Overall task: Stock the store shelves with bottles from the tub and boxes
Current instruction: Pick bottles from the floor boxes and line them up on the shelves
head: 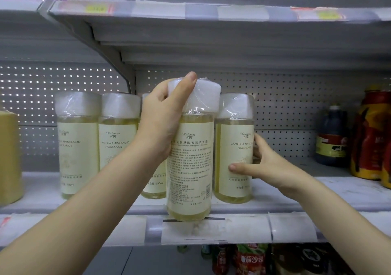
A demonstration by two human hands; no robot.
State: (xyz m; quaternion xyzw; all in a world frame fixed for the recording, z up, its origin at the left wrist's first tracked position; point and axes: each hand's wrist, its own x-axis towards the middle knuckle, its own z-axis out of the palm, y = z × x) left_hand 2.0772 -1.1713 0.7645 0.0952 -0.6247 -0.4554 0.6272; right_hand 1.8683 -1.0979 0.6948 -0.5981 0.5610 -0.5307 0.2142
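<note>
1. At 9 o'clock, at the frame edge: a yellow container [8, 158] stood on the shelf [296, 206], partly cut off.
2. Next right: the first bottle [78, 148] and second bottle [118, 139] stood upright in the row, labels forward. A third bottle [153, 185] was mostly hidden behind the left wrist.
3. Centre: the left hand [163, 122] was wrapped round the neck and wrapped cap of the held bottle [190, 169], thumb over the cap. The bottle was upright with its back label out and its base at the shelf's front lip. Seated or not, can't tell.
4. Step, judged: placing this bottle into the row. The next move likely needs it pushed back toward 12 o'clock into the gap, and turned label-front.
5. At 3 o'clock of the held bottle: the end bottle [234, 148] touched it. The right hand [268, 164] gripped that one, thumb on the label and fingers round the far side, probably to widen the gap.
6. In the way: a tight gap between the third and end bottles.
7. Far 3 o'clock: a dark sauce bottle [331, 135] and red bottles [370, 137], well apart.
</note>
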